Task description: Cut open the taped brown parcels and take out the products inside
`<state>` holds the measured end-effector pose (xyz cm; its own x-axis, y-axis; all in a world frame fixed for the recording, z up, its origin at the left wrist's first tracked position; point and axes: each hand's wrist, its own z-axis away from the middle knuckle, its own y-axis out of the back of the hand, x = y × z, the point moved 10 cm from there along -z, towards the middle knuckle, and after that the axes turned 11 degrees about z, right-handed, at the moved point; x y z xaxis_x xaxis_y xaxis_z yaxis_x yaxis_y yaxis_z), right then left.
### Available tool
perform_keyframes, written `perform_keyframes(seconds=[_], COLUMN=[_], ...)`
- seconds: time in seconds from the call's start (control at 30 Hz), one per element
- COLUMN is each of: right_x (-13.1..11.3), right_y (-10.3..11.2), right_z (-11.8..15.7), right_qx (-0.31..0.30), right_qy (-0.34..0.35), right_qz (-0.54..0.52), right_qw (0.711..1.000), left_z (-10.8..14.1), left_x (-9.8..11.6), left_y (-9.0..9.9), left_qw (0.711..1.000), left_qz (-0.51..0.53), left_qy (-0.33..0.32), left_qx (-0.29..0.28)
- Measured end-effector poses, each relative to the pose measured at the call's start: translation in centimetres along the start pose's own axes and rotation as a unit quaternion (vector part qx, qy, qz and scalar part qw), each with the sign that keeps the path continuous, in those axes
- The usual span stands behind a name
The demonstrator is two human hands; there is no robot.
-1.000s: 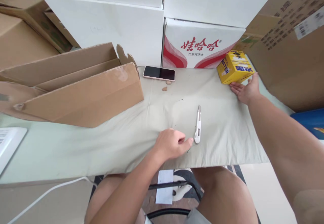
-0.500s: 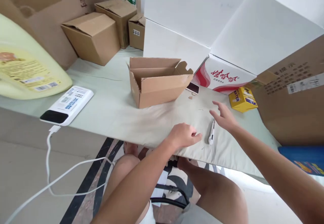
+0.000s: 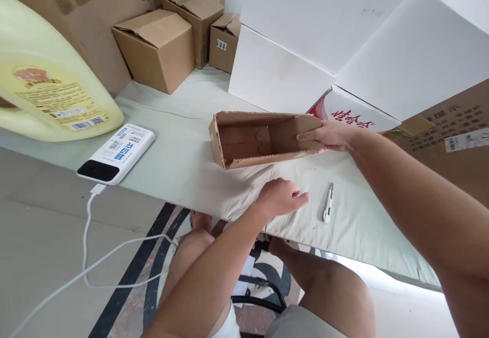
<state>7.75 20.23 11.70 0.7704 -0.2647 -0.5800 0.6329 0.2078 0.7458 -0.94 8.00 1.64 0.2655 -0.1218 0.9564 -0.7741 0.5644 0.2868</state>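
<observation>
Brown cardboard had just tipped: the open carton (image 3: 267, 141) showed its inside to the wearer, where half a second earlier its mouth had faced up. It was midway along the table (image 3: 183, 164), between the front edge and the white boxes (image 3: 282, 68). The right hand (image 3: 334, 135) had moved from above the box cutter (image 3: 327, 203) to pinch the carton's right end, so the carton was now being handled and the cutter lay unused near the front edge. The left hand (image 3: 282, 198) sat half-curled by that edge, thumb out; its palm was hidden, so one could not tell whether it held anything. Whether the carton's underside touched the cloth was unclear. The phone and yellow pack had dropped from sight, and the yellow bottle (image 3: 57, 73) was cut off at left.
</observation>
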Motion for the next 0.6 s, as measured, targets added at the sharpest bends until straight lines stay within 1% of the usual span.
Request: perform_keyframes(seconds=[0.07, 0.1, 0.13, 0.17, 0.2, 0.27, 0.33, 0.37, 0.47, 0.53, 0.6], right_x=[2.8, 4.4, 6.0, 7.9, 10.0, 15.1, 20.0, 22.0, 27.4, 30.3, 32.4], right_y=[-0.6, -0.7, -0.5, 0.1, 1.0, 3.4, 6.0, 7.3, 10.1, 11.0, 11.3], right_z=[2.0, 3.1, 4.2, 5.5, 6.9, 10.5, 14.7, 16.7, 22.0, 24.7, 26.3], right_qx=[-0.001, 0.011, 0.037, 0.078, 0.133, 0.259, 0.362, 0.396, 0.449, 0.463, 0.469], right_qy=[-0.031, -0.045, -0.051, -0.059, -0.071, -0.109, -0.148, -0.163, -0.211, -0.253, -0.286], right_qz=[-0.036, -0.068, -0.113, -0.171, -0.233, -0.344, -0.389, -0.397, -0.419, -0.437, -0.450], right_qw=[0.999, 0.997, 0.992, 0.980, 0.961, 0.896, 0.834, 0.812, 0.760, 0.728, 0.704], left_z=[-0.2, -0.3, -0.4, -0.5, -0.7, -0.8, -0.9, -0.9, -1.1, -1.3, -1.7], left_x=[0.0, 0.1, 0.1, 0.1, 0.1, 0.1, 0.2, 0.1, 0.1, 0.0, -0.1], left_y=[-0.1, -0.2, -0.5, -0.9, -1.2, -1.9, -2.5, -2.7, -3.4, -3.8, -4.2], left_qw=[1.000, 1.000, 1.000, 0.999, 0.999, 0.999, 0.999, 0.998, 0.997, 0.996, 0.996], left_qz=[-0.009, -0.016, -0.022, -0.029, -0.035, -0.041, -0.042, -0.043, -0.052, -0.059, -0.065], left_qy=[0.005, 0.004, 0.004, 0.005, 0.004, 0.000, -0.001, 0.001, 0.003, 0.003, 0.005], left_qx=[0.001, -0.002, -0.007, -0.013, -0.019, -0.027, -0.034, -0.037, -0.052, -0.059, -0.064])
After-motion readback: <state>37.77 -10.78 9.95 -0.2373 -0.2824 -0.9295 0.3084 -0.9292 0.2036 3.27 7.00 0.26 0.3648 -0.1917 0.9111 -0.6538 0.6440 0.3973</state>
